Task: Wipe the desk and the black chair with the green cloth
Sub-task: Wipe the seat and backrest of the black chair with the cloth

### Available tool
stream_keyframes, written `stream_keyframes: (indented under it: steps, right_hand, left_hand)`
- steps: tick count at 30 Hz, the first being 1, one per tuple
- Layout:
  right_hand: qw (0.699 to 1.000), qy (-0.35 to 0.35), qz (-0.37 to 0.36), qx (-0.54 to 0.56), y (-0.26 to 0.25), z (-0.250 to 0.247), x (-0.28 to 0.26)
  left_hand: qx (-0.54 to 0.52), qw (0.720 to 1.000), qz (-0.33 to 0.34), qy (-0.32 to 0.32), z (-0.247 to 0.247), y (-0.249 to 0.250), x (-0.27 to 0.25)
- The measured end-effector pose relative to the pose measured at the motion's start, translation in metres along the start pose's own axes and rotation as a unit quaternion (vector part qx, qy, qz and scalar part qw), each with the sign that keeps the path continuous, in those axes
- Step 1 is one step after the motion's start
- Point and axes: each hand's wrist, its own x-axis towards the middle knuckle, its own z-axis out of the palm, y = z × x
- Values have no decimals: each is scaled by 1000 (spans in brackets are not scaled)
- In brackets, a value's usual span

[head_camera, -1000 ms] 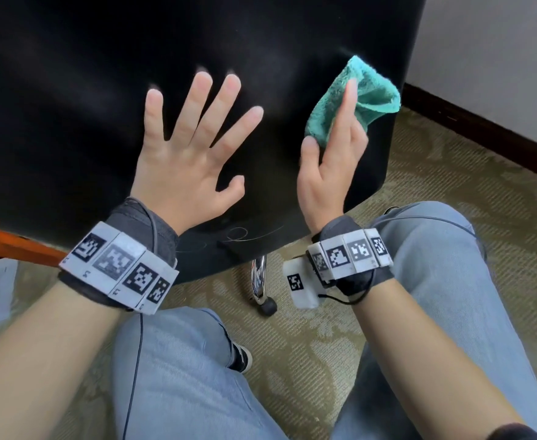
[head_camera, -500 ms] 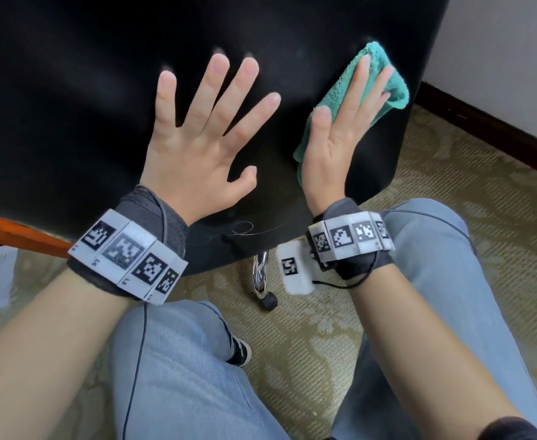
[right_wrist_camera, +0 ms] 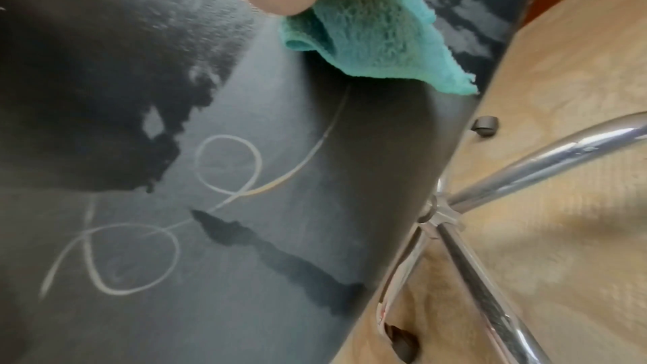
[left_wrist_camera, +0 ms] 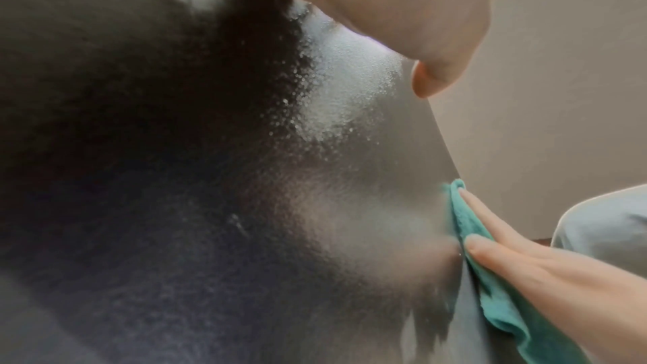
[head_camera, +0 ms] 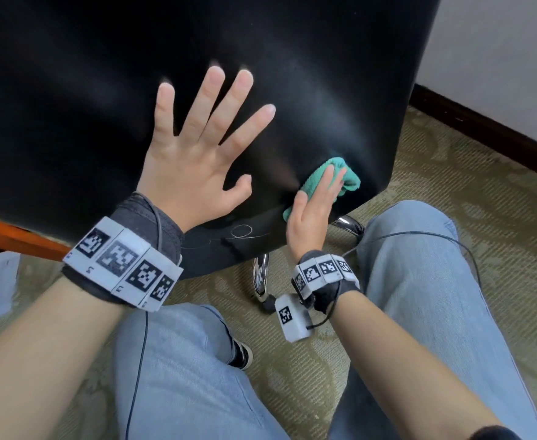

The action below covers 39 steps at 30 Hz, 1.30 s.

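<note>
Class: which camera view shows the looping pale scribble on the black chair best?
The right wrist view: the scribble fills the frame on the chair, below the green cloth. The head view shows it tiny; the left wrist view doesn't show it.

The left hand (head_camera: 194, 160) lies flat on the chair back (head_camera: 102, 106), the right hand (head_camera: 313, 214) just to its right presses the cloth (head_camera: 348, 179) against the back's near right corner, and the chair base (head_camera: 262, 274) stands on the carpet (head_camera: 451, 173) below, between the person's knees.

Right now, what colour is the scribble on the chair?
Whitish loops, the scribble; clearest in the right wrist view.
</note>
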Motion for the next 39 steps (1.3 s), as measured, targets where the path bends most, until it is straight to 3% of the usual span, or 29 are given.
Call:
stream_keyframes:
  steps: [5, 10, 13, 17, 21, 30, 35, 39]
  right_hand:
    - [1000, -2, -10, 14, -1, -14, 8]
    - [992, 86, -76, 58, -41, -39, 59]
    - [989, 108, -40, 88, -50, -45, 78]
    - [991, 73, 66, 94, -45, -21, 41]
    - [989, 14, 123, 77, -44, -3, 3]
    - [986, -36, 157, 36, -46, -2, -11]
    - [987, -47, 147, 44, -50, 6, -21]
    - [988, -35, 147, 24, -47, 11, -16]
  left_hand:
    - [-4, 1000, 2, -4, 0, 0, 0]
    - [3, 1000, -2, -1, 1, 0, 1]
    - [8, 1000, -12, 8, 1, 3, 2]
    - [-18, 1000, 2, 21, -4, 1, 2]
    - [-26, 1000, 0, 16, -15, -6, -17]
    - [3, 996, -84, -3, -5, -37, -129]
    - [-2, 971, -234, 42, 10, -49, -175]
    - [3, 984, -175, 34, 22, -51, -188]
